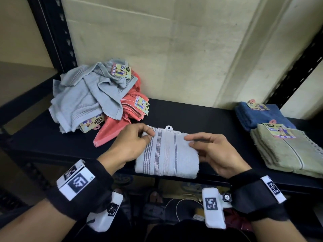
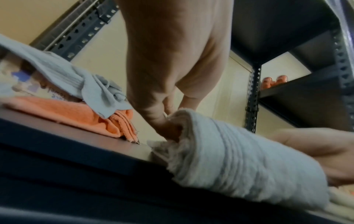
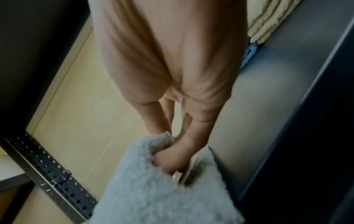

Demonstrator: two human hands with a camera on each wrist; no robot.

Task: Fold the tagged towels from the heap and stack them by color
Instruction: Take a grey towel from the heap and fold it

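Note:
A folded pale grey towel (image 1: 167, 154) with dark stripes and a white tag hook lies at the front middle of the black shelf (image 1: 192, 116). My left hand (image 1: 150, 136) pinches its far left corner, the thumb tucked under the top layer in the left wrist view, where the towel (image 2: 239, 166) fills the lower right. My right hand (image 1: 189, 141) pinches the far right corner; the right wrist view shows its thumb (image 3: 172, 160) buried in the towel's (image 3: 153, 197) fold. The heap of grey towels (image 1: 83, 95) and coral towels (image 1: 125, 112) sits at the back left.
A folded blue towel (image 1: 262, 116) lies at the back right, and a stack of folded green towels (image 1: 288, 151) sits in front of it. Black perforated uprights (image 1: 52, 32) frame the shelf. A cream wall stands behind. Clutter lies below the shelf's front edge.

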